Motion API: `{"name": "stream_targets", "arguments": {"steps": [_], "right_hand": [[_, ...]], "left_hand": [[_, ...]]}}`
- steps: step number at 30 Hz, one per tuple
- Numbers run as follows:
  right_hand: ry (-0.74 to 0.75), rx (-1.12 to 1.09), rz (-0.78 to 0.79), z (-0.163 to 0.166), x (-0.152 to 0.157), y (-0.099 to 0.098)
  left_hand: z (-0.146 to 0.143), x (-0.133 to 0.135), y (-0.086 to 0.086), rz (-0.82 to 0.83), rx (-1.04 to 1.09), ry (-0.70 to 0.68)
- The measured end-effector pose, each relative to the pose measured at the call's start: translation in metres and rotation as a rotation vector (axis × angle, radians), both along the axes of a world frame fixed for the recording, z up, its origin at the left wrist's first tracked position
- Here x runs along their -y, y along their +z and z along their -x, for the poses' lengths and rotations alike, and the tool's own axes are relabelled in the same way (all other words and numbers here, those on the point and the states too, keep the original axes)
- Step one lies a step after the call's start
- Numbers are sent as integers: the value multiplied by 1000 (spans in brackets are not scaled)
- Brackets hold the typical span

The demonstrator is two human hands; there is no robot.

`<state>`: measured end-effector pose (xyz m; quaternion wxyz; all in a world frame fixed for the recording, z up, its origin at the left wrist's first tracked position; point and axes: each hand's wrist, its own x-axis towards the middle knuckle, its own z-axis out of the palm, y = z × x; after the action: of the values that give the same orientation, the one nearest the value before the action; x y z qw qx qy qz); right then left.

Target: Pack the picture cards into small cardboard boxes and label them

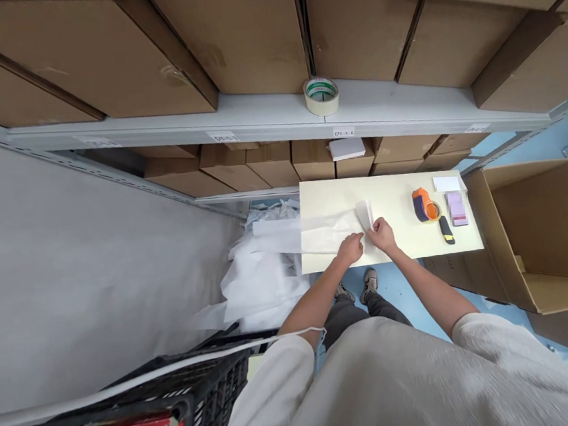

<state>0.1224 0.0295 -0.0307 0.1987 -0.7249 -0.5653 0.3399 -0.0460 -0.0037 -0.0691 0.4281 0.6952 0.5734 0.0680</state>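
A thin, translucent white packing sheet [326, 230] lies across the cream tabletop [332, 193] and hangs over its left edge. Its right end is folded up. My right hand [381, 236] is closed on that folded end, fingers curled around it. Just to its left, my left hand [350, 249] pinches the near edge of the same sheet. Whether anything is wrapped inside the fold cannot be made out. Further right on the table are an orange tape dispenser [420, 204], a black and yellow box cutter [446, 230], a purple pack [457, 210] and a white card [446, 184].
Loose white packing sheets [265, 282] are heaped left of the table. A large open carton [502, 239] stands at right. Behind, shelves hold brown boxes, and a tape roll [322, 105] sits on the ledge. A black crate [214, 380] with books is at lower left, a white cable [178, 367] above it.
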Motion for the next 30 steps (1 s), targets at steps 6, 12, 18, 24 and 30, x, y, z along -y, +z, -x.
{"name": "stream_targets", "arguments": {"steps": [6, 12, 18, 24, 30], "right_hand": [[46, 29, -33, 13, 0, -8], [72, 2, -72, 10, 1, -17], [181, -37, -87, 9, 13, -33], [331, -9, -24, 6, 21, -47], [336, 58, 56, 8, 24, -50]], "left_hand": [[-6, -17, 4, 32, 315, 392], [-34, -56, 14, 267, 590, 613], [-25, -53, 5, 307, 472, 654], [-9, -58, -14, 222, 277, 544], [-1, -51, -16, 176, 158, 559]]}}
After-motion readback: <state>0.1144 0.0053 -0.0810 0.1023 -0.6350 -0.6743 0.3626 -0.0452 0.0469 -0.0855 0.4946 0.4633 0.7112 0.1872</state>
